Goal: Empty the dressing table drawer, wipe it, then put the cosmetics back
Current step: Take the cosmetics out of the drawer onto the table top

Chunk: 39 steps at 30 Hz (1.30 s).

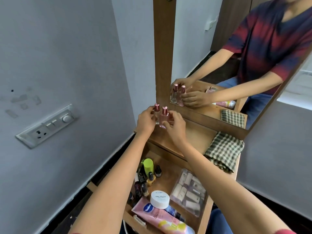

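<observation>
While pinching a clear bottle (156, 115) in the left hand (146, 121) and a pink bottle (163, 119) in the right hand (175, 123) at the worktop's (197, 134) back corner, fingers (170, 124) curled round both, treat as light, slick, breakable glass: grip flat sides, never caps (157, 107).

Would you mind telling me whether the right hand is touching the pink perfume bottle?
Touching. The head view shows the right hand with its fingers curled round the pink perfume bottle.
</observation>
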Available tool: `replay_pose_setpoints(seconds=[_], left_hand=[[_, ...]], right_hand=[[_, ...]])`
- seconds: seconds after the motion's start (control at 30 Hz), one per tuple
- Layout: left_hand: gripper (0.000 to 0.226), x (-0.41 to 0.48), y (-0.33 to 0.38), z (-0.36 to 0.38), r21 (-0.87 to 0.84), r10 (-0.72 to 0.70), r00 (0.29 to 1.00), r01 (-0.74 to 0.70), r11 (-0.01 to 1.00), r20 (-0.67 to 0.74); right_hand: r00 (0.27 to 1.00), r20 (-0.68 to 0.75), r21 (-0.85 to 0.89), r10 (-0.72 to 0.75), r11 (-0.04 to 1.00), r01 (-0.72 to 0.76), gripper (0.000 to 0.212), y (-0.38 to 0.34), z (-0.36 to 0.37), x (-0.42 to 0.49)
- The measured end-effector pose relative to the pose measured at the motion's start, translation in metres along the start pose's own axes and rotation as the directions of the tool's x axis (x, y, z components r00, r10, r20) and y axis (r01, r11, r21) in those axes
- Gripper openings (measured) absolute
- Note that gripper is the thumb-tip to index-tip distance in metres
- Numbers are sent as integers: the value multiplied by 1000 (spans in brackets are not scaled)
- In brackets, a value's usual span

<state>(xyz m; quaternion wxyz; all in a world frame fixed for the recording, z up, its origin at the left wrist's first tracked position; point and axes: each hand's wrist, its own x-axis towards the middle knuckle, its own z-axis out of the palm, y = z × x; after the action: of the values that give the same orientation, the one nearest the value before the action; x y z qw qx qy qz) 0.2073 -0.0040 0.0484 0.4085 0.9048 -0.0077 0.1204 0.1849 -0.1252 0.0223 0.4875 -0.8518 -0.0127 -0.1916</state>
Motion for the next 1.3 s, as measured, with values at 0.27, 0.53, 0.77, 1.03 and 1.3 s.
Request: replay_pose_setpoints(seconds=[0.27, 0.53, 0.77, 1.03, 1.3], left_hand=[[26, 29, -10, 21, -206, -54, 994, 34, 978, -91], [20, 43, -15, 36, -239, -99, 984, 61, 969, -150], [22, 45, -13, 43, -255, -76, 985, 35, 966, -152], [32, 32, -22, 24, -186, -93, 993, 78, 979, -74], [17, -36, -41, -23, -254, -111, 985, 75, 964, -130]], right_hand=[[978, -50, 28, 201, 979, -200, 31, 16, 22, 24], [922, -168, 40, 348, 937, -346, 25, 19, 33, 39], [888, -242, -47, 391, 909, -413, 28, 14, 34, 44], [904, -197, -18, 379, 921, -390, 34, 17, 27, 42], [985, 44, 110, 168, 979, -172, 17, 15, -5, -14]])
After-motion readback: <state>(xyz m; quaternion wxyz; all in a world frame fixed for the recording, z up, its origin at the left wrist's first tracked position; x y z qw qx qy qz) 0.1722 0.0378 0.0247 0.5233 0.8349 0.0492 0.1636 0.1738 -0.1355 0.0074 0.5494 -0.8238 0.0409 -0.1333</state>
